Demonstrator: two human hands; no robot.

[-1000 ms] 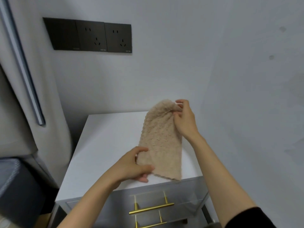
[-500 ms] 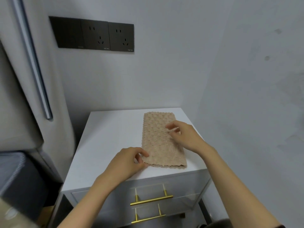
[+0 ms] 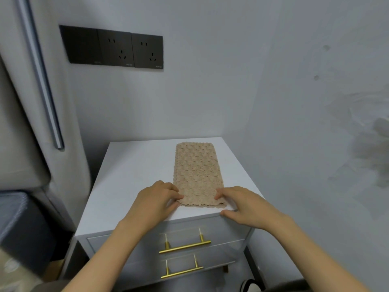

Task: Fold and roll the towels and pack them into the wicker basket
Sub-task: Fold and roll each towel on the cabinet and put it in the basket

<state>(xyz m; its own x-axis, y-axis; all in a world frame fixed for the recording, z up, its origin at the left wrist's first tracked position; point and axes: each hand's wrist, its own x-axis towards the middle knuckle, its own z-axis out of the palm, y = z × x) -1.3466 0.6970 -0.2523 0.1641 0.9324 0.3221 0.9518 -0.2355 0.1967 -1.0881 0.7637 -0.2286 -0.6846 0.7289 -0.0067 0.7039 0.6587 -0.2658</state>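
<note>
A beige textured towel, folded into a long narrow strip, lies flat on the white cabinet top, running from the back edge toward me. My left hand pinches the towel's near left corner, which is lifted slightly. My right hand has its fingertips on the near right corner, with the thumb resting on the cabinet's front edge. No wicker basket is in view.
The cabinet stands in a corner between two grey walls, with two drawers and gold handles below. Black wall sockets hang above. A grey upholstered headboard and dark bedding stand to the left.
The towel, held up in the air a second ago, was laid flat on the cabinet. Both hands then slid to its near end, the right one moving back from the towel's middle.
</note>
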